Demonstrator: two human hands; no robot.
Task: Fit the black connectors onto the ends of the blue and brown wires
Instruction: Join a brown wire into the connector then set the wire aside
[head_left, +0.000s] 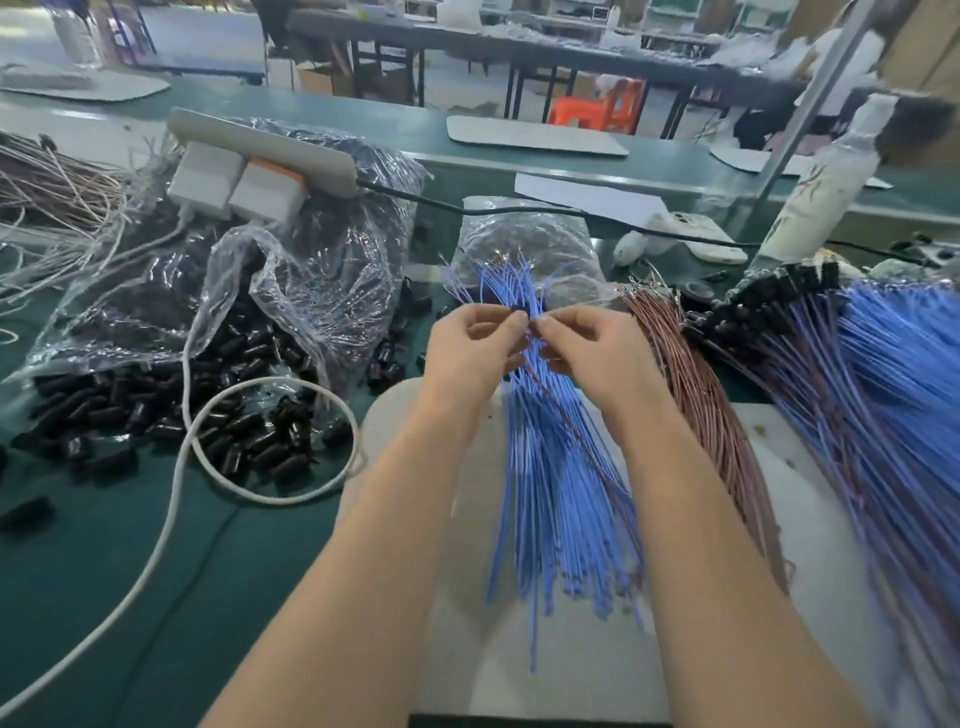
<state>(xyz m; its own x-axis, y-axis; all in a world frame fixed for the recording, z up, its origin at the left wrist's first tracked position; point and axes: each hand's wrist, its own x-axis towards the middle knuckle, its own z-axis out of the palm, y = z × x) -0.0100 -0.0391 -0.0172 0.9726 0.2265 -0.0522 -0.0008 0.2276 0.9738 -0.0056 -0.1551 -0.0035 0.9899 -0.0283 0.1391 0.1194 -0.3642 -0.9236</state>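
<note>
We note both hands raised over fanned bundle of thin blue plastic-coated wires (561, 467), lying on smooth pale board (452, 597) atop green table (104, 571). Left hand (475, 340): grip pinches small black connector (519, 313). Right hand (587, 348): grip pinches thin wire end (532, 336) just beside it; we cannot tell its colour. Bundle of brown wires (696, 379) lies just right. At left, crinkled clear plastic bag (260, 270) spills glossy black cylindrical connectors (156, 405) onto table. Second clear bag (524, 234) behind wires holds dark contents. Far right: blue-brown wire bundle with black connectors fitted (769, 306).
</note>
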